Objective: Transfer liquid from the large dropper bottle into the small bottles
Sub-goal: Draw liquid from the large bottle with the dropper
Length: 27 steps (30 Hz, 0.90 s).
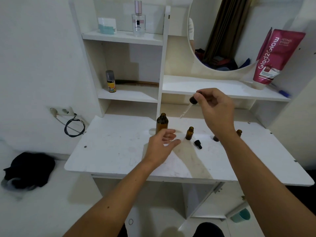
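While both arms reach out over the white tabletop (pixel 111 151), the right hand (pixel 216 108) hangs raised above it, thumb and fingers pinching the dark bulb of the dropper (pixel 193 100); its pale glass tube slants down and to the left, tip in the air. Whether the tube holds liquid is too faint to tell. The left hand (pixel 162 144) hovers low with fingers relaxed and spread, holding nothing, just in front of the large dropper bottle (pixel 162 123), which stands upright and uncapped behind its fingertips.

Judging by this, the step in hand is carrying a drawn dose from the large bottle to a small one. The nearest small bottle (pixel 189 133) stands open, just right of the left hand and below the dropper tip. The next move calls for bringing the tip straight over that narrow neck, perhaps with the left hand steadying the bottle, and squeezing gently.

Two more small bottles (pixel 239 132) sit beneath the right wrist, partly hidden by it; a careless forearm could knock them. A loose black dropper cap (pixel 198 144) lies on its side just right of the nearest small bottle. Well beyond the right hand, a pink tube (pixel 273 57) leans on a shelf beside a round mirror (pixel 222 31); beyond the left hand, shelves hold a perfume bottle (pixel 138 21) and a small spray can (pixel 110 81).
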Each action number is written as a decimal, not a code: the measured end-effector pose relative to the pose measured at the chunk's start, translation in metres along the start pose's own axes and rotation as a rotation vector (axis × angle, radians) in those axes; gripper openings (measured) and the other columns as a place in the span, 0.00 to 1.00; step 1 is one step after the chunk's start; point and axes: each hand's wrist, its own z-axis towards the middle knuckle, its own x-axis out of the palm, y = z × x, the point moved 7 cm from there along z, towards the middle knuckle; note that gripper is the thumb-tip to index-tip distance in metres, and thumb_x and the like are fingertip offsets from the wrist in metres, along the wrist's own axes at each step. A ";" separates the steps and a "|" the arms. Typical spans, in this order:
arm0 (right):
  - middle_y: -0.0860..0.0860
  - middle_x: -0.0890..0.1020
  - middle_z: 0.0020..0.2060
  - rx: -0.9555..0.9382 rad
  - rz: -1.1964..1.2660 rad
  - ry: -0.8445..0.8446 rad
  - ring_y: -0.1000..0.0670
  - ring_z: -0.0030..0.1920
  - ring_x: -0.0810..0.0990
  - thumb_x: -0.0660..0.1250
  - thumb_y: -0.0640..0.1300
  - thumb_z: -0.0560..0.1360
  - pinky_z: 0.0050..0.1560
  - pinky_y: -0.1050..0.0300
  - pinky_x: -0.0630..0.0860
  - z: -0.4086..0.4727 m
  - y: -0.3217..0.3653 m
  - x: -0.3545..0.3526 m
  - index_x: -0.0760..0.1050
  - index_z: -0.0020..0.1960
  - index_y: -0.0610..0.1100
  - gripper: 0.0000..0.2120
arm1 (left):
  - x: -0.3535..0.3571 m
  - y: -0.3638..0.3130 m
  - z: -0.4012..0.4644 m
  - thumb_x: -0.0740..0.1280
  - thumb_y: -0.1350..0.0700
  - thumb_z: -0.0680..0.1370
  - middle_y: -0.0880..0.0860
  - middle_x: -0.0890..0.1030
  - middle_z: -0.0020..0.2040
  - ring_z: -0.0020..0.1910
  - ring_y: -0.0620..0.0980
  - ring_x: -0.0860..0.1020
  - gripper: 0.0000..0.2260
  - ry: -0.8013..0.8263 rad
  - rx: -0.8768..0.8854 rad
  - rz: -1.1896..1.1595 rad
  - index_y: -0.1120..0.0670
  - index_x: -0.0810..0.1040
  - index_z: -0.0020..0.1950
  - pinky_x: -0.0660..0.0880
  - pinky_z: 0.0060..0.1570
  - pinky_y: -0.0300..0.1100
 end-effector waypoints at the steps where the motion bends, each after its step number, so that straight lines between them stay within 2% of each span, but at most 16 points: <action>1: 0.54 0.87 0.47 0.001 0.024 0.005 0.57 0.48 0.85 0.73 0.46 0.80 0.52 0.66 0.79 0.001 0.005 0.006 0.84 0.56 0.43 0.09 | -0.009 0.001 -0.002 0.77 0.51 0.76 0.44 0.85 0.53 0.52 0.41 0.83 0.17 -0.011 -0.015 -0.009 0.50 0.81 0.63 0.81 0.57 0.39; 5: 0.55 0.86 0.46 -0.007 0.089 0.001 0.60 0.46 0.83 0.73 0.46 0.81 0.51 0.68 0.79 0.002 0.023 0.026 0.84 0.57 0.43 0.08 | -0.043 0.005 -0.003 0.78 0.50 0.75 0.46 0.85 0.50 0.49 0.42 0.83 0.10 -0.072 -0.055 0.028 0.50 0.83 0.54 0.82 0.52 0.37; 8: 0.55 0.86 0.47 -0.008 0.117 -0.008 0.58 0.48 0.84 0.73 0.46 0.81 0.53 0.67 0.79 0.003 0.026 0.036 0.84 0.57 0.43 0.08 | -0.059 0.007 0.003 0.80 0.51 0.73 0.46 0.84 0.49 0.48 0.43 0.83 0.12 -0.131 -0.059 0.012 0.51 0.81 0.52 0.80 0.48 0.33; 10: 0.54 0.86 0.48 -0.010 0.111 0.003 0.56 0.49 0.85 0.73 0.46 0.81 0.54 0.65 0.80 0.004 0.025 0.042 0.84 0.58 0.43 0.09 | -0.062 0.009 0.009 0.81 0.50 0.72 0.46 0.83 0.50 0.50 0.43 0.82 0.17 -0.157 -0.080 0.014 0.50 0.79 0.55 0.80 0.47 0.32; 15: 0.53 0.87 0.48 -0.008 0.071 0.067 0.55 0.50 0.86 0.74 0.46 0.80 0.56 0.59 0.82 0.004 0.013 0.060 0.84 0.57 0.44 0.09 | -0.053 0.015 0.026 0.82 0.48 0.70 0.45 0.81 0.61 0.59 0.46 0.80 0.28 -0.122 -0.093 -0.004 0.49 0.76 0.67 0.79 0.56 0.36; 20: 0.56 0.85 0.46 -0.011 0.018 0.168 0.61 0.47 0.84 0.74 0.45 0.79 0.53 0.67 0.80 0.001 0.006 0.081 0.83 0.55 0.46 0.05 | -0.049 0.017 0.032 0.80 0.49 0.72 0.46 0.84 0.58 0.57 0.46 0.82 0.25 -0.080 -0.079 0.040 0.51 0.77 0.66 0.80 0.62 0.46; 23: 0.61 0.84 0.43 0.035 -0.004 0.209 0.66 0.45 0.83 0.75 0.45 0.79 0.49 0.73 0.77 -0.004 -0.004 0.090 0.84 0.54 0.47 0.05 | -0.048 0.021 0.032 0.80 0.48 0.72 0.46 0.84 0.58 0.57 0.47 0.82 0.25 -0.075 -0.078 0.044 0.51 0.78 0.66 0.80 0.62 0.48; 27: 0.60 0.85 0.40 0.103 -0.006 0.227 0.68 0.42 0.82 0.75 0.46 0.78 0.46 0.74 0.77 -0.008 -0.014 0.096 0.84 0.51 0.48 0.03 | -0.049 0.020 0.032 0.80 0.48 0.72 0.46 0.84 0.57 0.57 0.47 0.82 0.24 -0.084 -0.069 0.054 0.50 0.78 0.65 0.80 0.63 0.48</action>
